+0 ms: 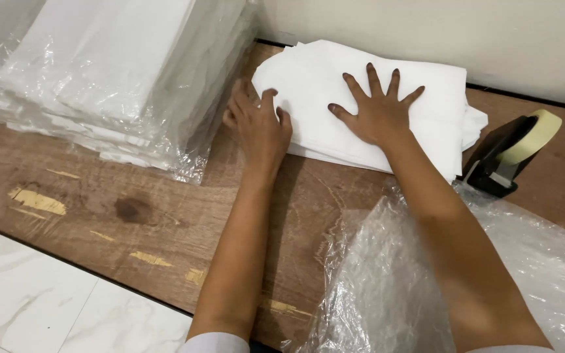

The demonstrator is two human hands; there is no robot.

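Observation:
A stack of folded white cloth sheets [315, 72] lies on the worn wooden table [99, 196] against the wall. My right hand [375, 111] rests flat on top of the stack with fingers spread wide. At the stack's left edge my left hand [257, 124] has its fingers curled over the sheet edges, touching them. Whether it grips a sheet is unclear.
A tall pile of white sheets wrapped in clear plastic [99, 78] stands at the left. A loose clear plastic bag [439, 281] lies at the near right. A black tape dispenser with a pale tape roll [511, 153] sits right of the stack. White tiled floor [40, 301] lies below.

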